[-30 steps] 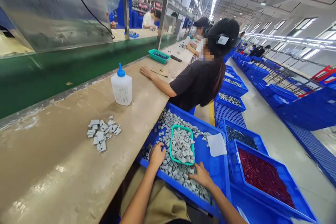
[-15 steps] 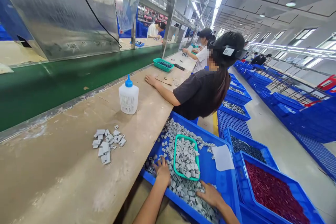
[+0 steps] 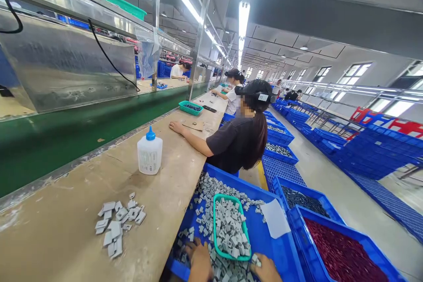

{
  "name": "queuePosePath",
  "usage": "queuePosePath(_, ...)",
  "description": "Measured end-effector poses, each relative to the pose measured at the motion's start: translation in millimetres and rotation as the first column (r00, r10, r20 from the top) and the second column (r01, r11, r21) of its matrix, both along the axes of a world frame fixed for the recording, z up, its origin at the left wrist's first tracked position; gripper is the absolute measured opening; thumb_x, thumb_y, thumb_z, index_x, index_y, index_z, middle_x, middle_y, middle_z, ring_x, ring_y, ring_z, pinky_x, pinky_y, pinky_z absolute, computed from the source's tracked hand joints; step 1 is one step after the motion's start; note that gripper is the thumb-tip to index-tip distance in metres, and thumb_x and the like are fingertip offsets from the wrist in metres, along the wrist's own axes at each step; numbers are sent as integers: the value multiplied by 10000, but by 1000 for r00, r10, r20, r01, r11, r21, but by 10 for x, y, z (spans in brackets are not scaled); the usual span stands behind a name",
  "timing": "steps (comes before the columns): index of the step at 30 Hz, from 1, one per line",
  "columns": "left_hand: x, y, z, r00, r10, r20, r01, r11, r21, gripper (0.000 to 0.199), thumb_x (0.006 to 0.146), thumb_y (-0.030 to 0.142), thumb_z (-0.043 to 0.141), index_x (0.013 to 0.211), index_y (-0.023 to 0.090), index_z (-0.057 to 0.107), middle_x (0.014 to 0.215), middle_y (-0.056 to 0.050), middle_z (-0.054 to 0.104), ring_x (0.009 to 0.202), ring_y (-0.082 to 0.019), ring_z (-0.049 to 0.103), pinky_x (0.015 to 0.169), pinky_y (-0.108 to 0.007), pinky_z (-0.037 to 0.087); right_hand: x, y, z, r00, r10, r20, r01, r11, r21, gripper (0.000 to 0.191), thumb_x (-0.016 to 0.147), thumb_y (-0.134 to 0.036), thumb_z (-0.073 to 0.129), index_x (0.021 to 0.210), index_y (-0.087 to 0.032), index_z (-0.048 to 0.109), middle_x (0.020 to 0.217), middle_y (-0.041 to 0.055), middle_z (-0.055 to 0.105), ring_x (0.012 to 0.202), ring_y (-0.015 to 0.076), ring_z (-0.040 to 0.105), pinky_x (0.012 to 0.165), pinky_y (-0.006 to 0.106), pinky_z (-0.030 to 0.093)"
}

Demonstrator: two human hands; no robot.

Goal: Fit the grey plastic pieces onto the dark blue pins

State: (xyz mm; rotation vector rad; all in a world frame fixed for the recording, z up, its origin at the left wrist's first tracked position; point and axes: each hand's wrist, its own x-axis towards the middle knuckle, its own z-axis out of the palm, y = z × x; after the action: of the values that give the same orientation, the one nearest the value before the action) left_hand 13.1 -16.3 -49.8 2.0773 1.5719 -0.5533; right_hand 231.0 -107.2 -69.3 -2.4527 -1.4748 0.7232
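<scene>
Both hands sit low in the blue bin (image 3: pixel 264 246), buried among loose grey parts (image 3: pixel 211 211): the left hand (image 3: pixel 199 265) and the right hand (image 3: pixel 267 271) flank a small green basket (image 3: pixel 216 229) heaped with the same pieces. Whether the fingers grip anything cannot be told at the frame's edge. Beside the bin, the tabletop (image 3: pixel 66 238) carries a grey pile (image 3: pixel 117 224) and a glue bottle (image 3: pixel 149 153).

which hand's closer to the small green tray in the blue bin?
Right. The right hand sits just below the green tray at its near right corner; the left hand is below-left, slightly farther, among grey parts.
</scene>
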Motion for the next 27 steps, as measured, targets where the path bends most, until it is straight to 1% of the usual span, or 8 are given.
queuePosePath(5,-16,11,127,998,-51,35,53,997,-55,869,479,261,799,1277,138,477,1286,-217,422,1182,-390,384,896,-518,386,112,279,308,993,-114,-36,118,984,133,303,799,-305,351,668,-172,590,672,28,666,691,188,619,616,268,447)
queuePosePath(8,-29,20,189,995,-88,39,92,989,-114,837,547,268,780,1304,160,437,1358,-197,348,1249,-389,305,927,-540,370,81,603,603,994,-90,-70,104,968,228,329,886,-362,356,825,-146,596,772,30,651,729,158,608,682,302,470)
queuePosePath(10,-41,27,215,992,-112,54,119,982,-146,854,578,307,779,1328,161,398,1398,-188,291,1283,-391,246,965,-566,333,15,859,731,996,-34,-85,56,957,283,303,887,-394,427,926,-140,588,914,40,638,850,164,597,788,353,469)
queuePosePath(13,-58,33,231,984,-137,111,159,964,-215,770,653,373,745,1311,150,415,1425,-172,256,1316,-377,188,1001,-562,307,-106,1194,751,990,87,-109,-48,947,319,307,860,-392,501,1032,-147,570,1091,62,591,1012,201,552,896,426,433)
queuePosePath(16,-62,20,240,980,-145,136,178,943,-281,637,706,356,711,1251,121,478,1440,-167,234,1328,-366,174,1021,-541,302,-183,1347,669,969,200,-148,-149,943,297,295,839,-366,546,1035,-148,580,1118,70,584,1043,207,542,916,452,425)
queuePosePath(21,-50,15,248,971,-183,157,218,942,-254,724,727,350,702,1333,121,378,1415,-188,276,1315,-351,226,1050,-548,240,-44,1215,588,958,233,-169,-171,934,314,289,873,-348,492,1071,-160,586,1198,80,562,1124,215,509,951,456,407)
queuePosePath(24,-49,38,251,951,-235,200,281,926,-252,559,720,329,713,1197,111,518,1343,-161,402,1296,-316,285,1074,-545,174,182,973,533,978,159,-136,-112,947,302,328,892,-342,442,1147,-168,551,1244,88,539,1157,215,491,970,451,392)
queuePosePath(27,-59,45,264,938,-263,227,320,908,-271,438,706,316,729,1074,125,590,1158,-125,562,1181,-278,446,1056,-525,231,384,622,396,998,35,-58,-22,979,204,383,909,-333,352,1209,-151,506,1261,111,529,1174,216,485,996,448,364)
